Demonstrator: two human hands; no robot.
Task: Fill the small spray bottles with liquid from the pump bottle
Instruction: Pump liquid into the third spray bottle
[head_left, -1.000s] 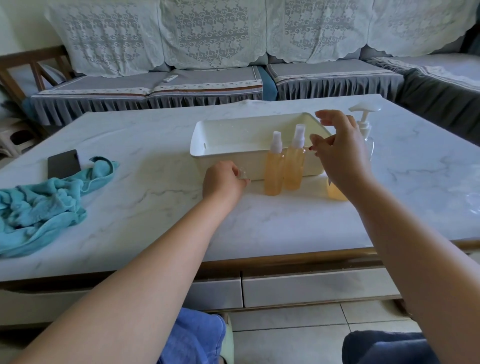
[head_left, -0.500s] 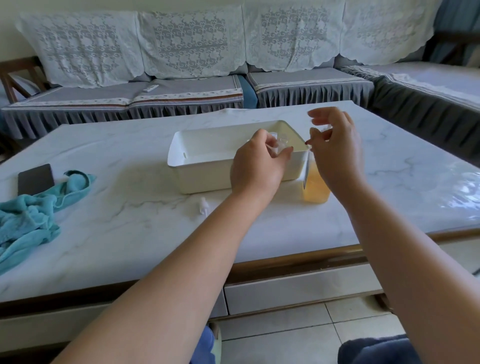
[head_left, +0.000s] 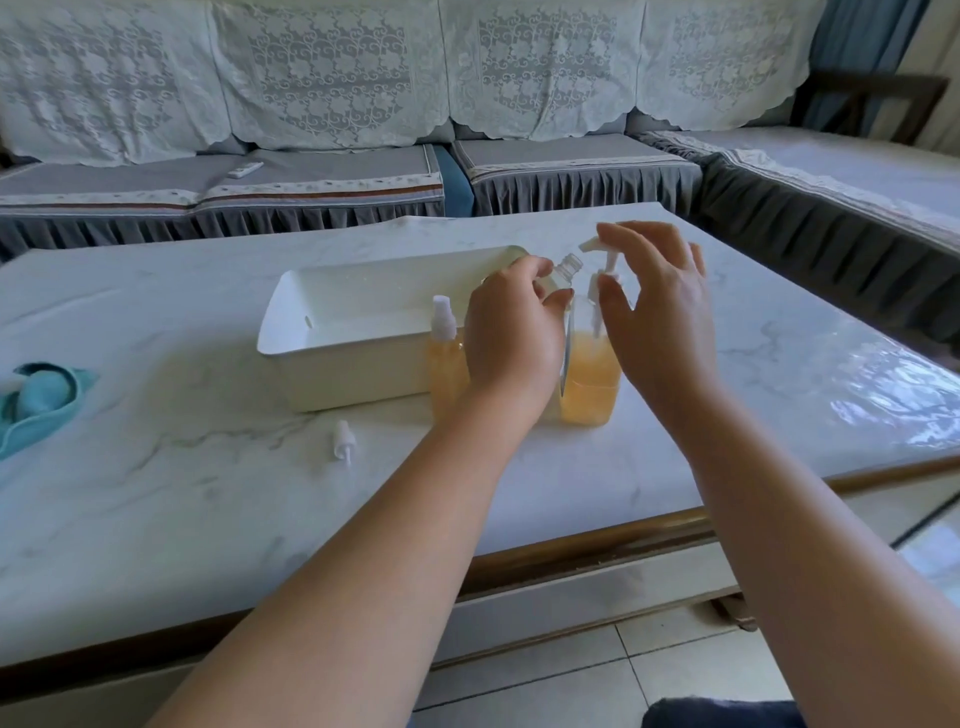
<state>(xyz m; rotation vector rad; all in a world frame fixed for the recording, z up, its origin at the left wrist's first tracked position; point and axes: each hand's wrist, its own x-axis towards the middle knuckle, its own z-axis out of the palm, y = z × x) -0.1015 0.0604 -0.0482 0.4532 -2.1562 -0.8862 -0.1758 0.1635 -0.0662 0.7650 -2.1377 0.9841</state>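
Observation:
My left hand (head_left: 511, 332) grips an empty clear spray bottle (head_left: 563, 270), tilted with its open neck pointing right toward the pump spout. The pump bottle (head_left: 589, 379), about half full of orange liquid, stands on the marble table just right of that hand. My right hand (head_left: 654, 306) hovers at the white pump head (head_left: 597, 247), fingers spread and lightly curved, thumb by the pump collar. One filled spray bottle (head_left: 447, 358) with a white cap stands left of my left hand. A loose white spray cap (head_left: 343, 440) lies on the table.
A white rectangular tray (head_left: 358, 332) sits behind the bottles. A teal cloth (head_left: 36, 405) lies at the table's left edge. A sofa with lace covers runs behind and to the right of the table (head_left: 208, 493).
My left hand has lifted the uncapped empty bottle and tilted its neck toward the pump spout. My right hand has moved onto the pump head. The view shifted slightly.

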